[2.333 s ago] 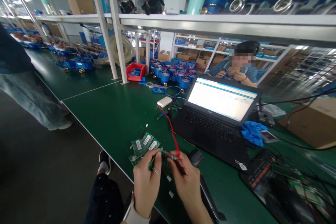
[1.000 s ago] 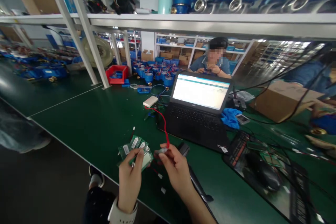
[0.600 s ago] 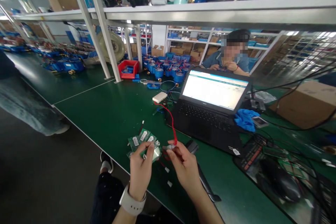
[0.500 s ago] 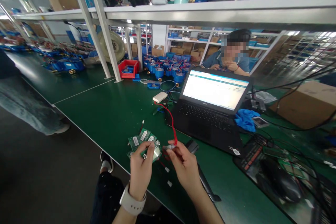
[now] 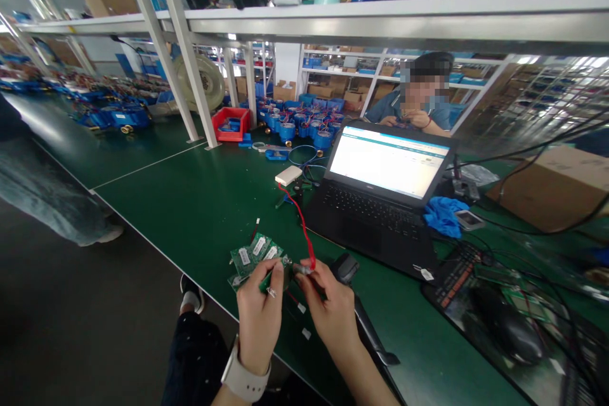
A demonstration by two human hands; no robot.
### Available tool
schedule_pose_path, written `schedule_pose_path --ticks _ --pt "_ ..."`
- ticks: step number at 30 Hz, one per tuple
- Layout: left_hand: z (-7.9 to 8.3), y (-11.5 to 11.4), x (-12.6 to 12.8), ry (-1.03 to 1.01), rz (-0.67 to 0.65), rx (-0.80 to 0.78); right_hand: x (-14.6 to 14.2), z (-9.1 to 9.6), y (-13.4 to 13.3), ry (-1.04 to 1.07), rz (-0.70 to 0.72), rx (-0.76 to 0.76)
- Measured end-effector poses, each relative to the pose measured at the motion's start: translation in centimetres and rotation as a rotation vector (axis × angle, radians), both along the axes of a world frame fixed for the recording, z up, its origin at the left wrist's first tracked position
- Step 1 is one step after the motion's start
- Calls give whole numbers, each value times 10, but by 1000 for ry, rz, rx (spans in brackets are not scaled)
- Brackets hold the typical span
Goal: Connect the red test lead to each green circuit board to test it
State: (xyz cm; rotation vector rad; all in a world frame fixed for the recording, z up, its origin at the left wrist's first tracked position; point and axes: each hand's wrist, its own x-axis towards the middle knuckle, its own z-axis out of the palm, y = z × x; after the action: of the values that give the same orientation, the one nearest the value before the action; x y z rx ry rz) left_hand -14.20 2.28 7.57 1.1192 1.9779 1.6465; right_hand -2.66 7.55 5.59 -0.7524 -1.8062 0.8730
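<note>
Near the front edge of the green bench, my left hand [image 5: 260,304] pinches a green circuit board [image 5: 276,277], now tilted so that little of its face shows. Just to the right, the thumb and fingers of my right hand [image 5: 328,298] close on a cable connector [image 5: 302,269] with a red cable [image 5: 306,228]. The connector's tip is close to the board; I cannot tell whether they touch. Several other circuit boards [image 5: 245,256] with white labels lie behind my left hand. The red cable runs back to a small white box [image 5: 288,176].
An open laptop [image 5: 371,203] stands behind my right hand. A black handheld device [image 5: 371,330] lies beside my right forearm. Farther right are a mouse [image 5: 507,323] and keyboard [image 5: 459,279]. A red bin [image 5: 231,125] and blue meter bodies [image 5: 304,124] sit behind; a person [image 5: 413,101] works opposite.
My left hand has turned the circuit board more edge-on. My right hand has shifted slightly down with the connector, and the red cable has swung a little left.
</note>
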Motion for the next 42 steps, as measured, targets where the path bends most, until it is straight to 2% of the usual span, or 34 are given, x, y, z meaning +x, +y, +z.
schedule_pose_path --ticks 3,19,30,36,42 --pt "-3 0 1 -2 17 -4 -2 2 -2 4 -30 41" --pt "0 -1 -1 3 54 -13 -3 5 0 63 4 -37" --pt "1 1 -5 -5 26 -16 -4 4 -1 71 13 -59" --pt "-2 5 -11 -131 7 -49 -2 1 -1 73 23 -177" --pt "1 3 -11 -218 -23 -2 -1 3 0 166 22 -317"
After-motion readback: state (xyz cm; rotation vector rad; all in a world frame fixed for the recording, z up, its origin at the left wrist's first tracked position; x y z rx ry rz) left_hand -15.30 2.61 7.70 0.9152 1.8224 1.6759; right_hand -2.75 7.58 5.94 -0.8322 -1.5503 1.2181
